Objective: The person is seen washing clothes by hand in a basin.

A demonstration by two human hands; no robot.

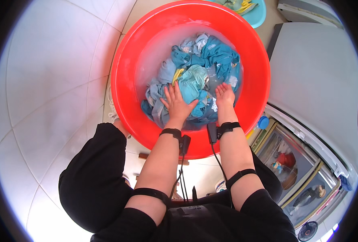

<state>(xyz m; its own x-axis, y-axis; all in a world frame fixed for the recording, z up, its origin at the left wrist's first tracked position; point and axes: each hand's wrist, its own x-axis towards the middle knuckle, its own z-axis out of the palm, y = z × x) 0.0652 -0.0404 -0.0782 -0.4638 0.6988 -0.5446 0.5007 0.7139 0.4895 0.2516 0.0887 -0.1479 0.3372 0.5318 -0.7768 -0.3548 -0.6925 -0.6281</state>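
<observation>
A large red plastic basin (251, 72) stands before me with cloudy water (151, 51) and a heap of wet clothes. My left hand (179, 104) lies palm down with fingers spread on grey-blue cloth (157, 99) and the edge of a light teal garment (191, 83). Above the water at the basin's right side is my right hand (225, 94), palm turned up, fingers slightly curled, nothing in it. Darker teal clothing (223, 54) is bunched at the far side. A bit of yellow cloth (177, 75) shows beside the light teal garment.
A light blue basin (259, 18) with cloth in it sits behind the red one. To the right are a grey-white appliance (315, 69), a blue cap (263, 122), framed pictures (283, 160) and a small fan (308, 231). A tiled wall (55, 60) rises at left.
</observation>
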